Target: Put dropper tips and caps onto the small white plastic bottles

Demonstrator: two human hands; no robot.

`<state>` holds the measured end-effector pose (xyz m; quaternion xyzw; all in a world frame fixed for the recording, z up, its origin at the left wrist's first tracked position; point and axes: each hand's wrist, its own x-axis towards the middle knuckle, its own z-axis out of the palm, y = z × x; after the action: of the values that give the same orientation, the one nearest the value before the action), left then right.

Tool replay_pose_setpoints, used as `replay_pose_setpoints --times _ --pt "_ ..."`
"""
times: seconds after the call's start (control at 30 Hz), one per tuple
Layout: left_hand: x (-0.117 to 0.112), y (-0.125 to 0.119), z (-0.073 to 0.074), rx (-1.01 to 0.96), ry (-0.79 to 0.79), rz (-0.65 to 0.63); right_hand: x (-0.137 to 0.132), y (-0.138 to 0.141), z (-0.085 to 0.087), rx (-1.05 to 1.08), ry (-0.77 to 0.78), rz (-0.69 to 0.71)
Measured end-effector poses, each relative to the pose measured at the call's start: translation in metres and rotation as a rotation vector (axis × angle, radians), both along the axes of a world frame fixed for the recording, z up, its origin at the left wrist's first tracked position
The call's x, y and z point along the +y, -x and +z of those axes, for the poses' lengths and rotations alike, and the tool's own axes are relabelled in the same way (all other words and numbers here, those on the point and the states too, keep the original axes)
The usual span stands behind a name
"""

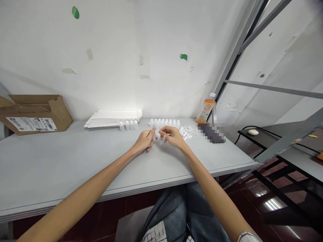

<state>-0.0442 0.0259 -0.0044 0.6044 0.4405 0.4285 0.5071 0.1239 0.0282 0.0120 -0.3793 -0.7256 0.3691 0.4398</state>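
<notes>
My left hand (145, 140) is closed around a small translucent plastic bottle (155, 135), mostly covered by the fingers. Close to its right side, my right hand (172, 136) pinches a small white plastic piece (164, 136) between thumb and fingers. Just behind both hands stand several small white squeeze bottles (163, 123) in a row. A loose heap of small white plastic pieces (188, 132) lies to the right of my right hand. Further left, a few more small bottles (128, 125) stand upright in a short row.
White flat sheets (111, 117) are stacked against the wall. An opened cardboard box (37, 114) sits at the left end of the grey table (75, 161). At the right are an orange-labelled bottle (206, 109), a pixelated dark object (212, 133) and a metal frame (233, 57).
</notes>
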Motion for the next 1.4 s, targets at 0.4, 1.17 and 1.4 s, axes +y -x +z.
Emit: replay_pose_setpoints --times 0.4,1.17,1.4 --pt "0.000 0.003 -0.001 0.083 -0.041 0.018 0.001 0.000 -0.001 -0.090 0.122 0.056" --pt "-0.001 0.001 0.000 0.142 -0.088 -0.014 0.000 -0.002 0.000 -0.072 0.162 0.104" --pt "0.000 0.002 -0.004 0.123 -0.087 -0.012 -0.003 -0.001 0.002 -0.064 0.160 0.125"
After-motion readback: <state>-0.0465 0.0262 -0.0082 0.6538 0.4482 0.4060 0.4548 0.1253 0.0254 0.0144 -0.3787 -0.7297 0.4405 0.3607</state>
